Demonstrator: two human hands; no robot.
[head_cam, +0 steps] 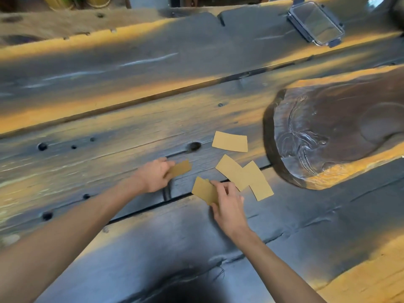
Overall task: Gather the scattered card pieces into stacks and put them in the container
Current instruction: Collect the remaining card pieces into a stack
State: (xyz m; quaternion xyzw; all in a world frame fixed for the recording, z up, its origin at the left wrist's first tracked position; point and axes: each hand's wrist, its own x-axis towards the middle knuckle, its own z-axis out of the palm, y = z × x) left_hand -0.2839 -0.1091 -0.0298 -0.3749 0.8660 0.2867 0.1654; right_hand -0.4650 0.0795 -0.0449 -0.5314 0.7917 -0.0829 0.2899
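Left fingers (168,166) pinching one card (181,168); right fingers (220,189) pinching a small stack (204,191), apparently two pieces. Best now: bring the single card across onto the stack, square the edges, keep the pinch light so nothing bends. Just beyond the right fingers, two overlapping cards (244,178); farther out, a lone card (230,141). Right of those, a carved hollow (328,132) with a raised rim. Far across the worktop (131,84), well apart, the container (317,24); open room between.
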